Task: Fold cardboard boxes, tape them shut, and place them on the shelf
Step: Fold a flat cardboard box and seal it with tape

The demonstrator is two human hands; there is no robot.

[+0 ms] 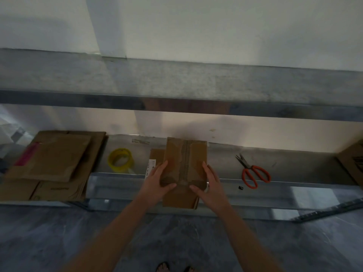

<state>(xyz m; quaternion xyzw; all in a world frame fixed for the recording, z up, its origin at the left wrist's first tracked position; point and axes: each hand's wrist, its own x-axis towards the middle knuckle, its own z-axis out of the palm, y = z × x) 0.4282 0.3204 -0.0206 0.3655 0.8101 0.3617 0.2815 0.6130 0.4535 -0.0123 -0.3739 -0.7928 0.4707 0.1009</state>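
I see both hands holding a taped cardboard box (184,160) at the front of the lower shelf (222,160).

My view shows the left hand (157,180) on the box's left side and the right hand (209,183) on its right side. The fingers lie flat along the sides and both thumbs press down on top near the front edge. A yellow tape roll (121,160) sits to the left, beside a pile of flat cardboard (53,161). Orange scissors (253,173) lie to the right, well apart. A flat piece (155,156) with a white label lies just beside the box. The upper shelf board (176,83) hangs over it.
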